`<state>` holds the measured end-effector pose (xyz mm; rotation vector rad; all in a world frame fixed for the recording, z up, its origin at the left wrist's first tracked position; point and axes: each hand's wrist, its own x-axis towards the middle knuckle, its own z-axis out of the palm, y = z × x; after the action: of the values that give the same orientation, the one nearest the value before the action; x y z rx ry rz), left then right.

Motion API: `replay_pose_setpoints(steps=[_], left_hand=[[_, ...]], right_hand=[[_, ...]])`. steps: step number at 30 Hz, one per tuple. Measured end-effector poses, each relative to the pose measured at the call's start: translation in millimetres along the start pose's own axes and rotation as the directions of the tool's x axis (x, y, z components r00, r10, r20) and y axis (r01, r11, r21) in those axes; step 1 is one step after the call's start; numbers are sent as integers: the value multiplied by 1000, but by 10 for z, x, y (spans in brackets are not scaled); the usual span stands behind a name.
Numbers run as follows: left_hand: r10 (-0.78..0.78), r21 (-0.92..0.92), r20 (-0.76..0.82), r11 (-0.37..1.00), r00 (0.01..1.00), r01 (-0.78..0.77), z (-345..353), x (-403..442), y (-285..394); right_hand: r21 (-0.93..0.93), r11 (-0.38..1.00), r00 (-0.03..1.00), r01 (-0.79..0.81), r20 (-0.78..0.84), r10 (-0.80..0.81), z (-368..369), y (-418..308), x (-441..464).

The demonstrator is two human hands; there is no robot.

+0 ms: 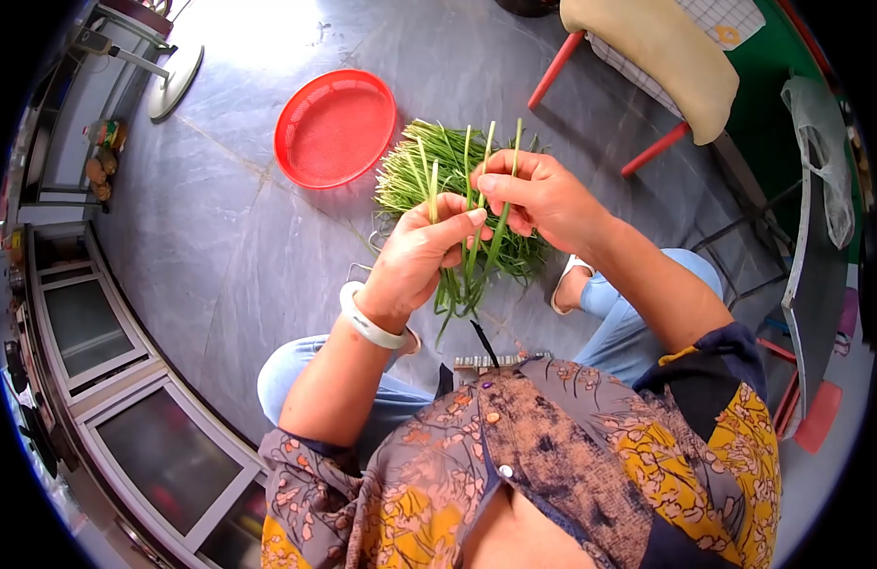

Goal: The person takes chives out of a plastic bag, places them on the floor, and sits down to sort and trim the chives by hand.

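A few long green chive stalks (pixel 470 261), pale at the root ends, hang between my two hands above the floor. My left hand (pixel 421 245), with a pale bangle (pixel 370 322) on its wrist, pinches several of them between thumb and fingers. Close beside it, my right hand (pixel 549 197) has thumb and fingertips closed on other stalks from the same few. Beneath both hands lies a thick pile of chives (pixel 405 180), root ends toward the upper left; the hands hide part of it. A red plastic basket (pixel 330 133) stands left of the pile with nothing in it.
At the upper right is a red-legged stool (pixel 556 71) with a beige cover. A fan base (pixel 176 83) stands at the upper left. Glass-fronted cabinets (pixel 173 455) line the left side. A plastic bag (pixel 822 156) hangs at the right. My knees flank the pile.
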<state>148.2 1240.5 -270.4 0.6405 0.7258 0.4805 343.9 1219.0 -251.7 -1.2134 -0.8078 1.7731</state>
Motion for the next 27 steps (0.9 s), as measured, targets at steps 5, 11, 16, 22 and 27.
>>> replay_pose_setpoints(steps=[5,11,16,22,27], left_hand=[[42,9,-56,999,998,-41,-21,-2,9],[67,96,-217,994,974,-47,-25,15,37],[91,103,-135,992,987,-78,-65,42,-9],[58,57,-70,997,996,-54,50,81,-32],[30,36,-33,999,999,-29,43,94,-55]], right_hand=[[-9,1000,998,9,-55,-10,-8,-37,-27],[41,999,996,-6,-91,9,-102,-25,-10],[41,999,992,20,-125,-15,-107,-18,-2],[16,999,990,34,-138,-32,-31,19,4],[-38,999,991,-4,-132,-1,21,24,-7]])
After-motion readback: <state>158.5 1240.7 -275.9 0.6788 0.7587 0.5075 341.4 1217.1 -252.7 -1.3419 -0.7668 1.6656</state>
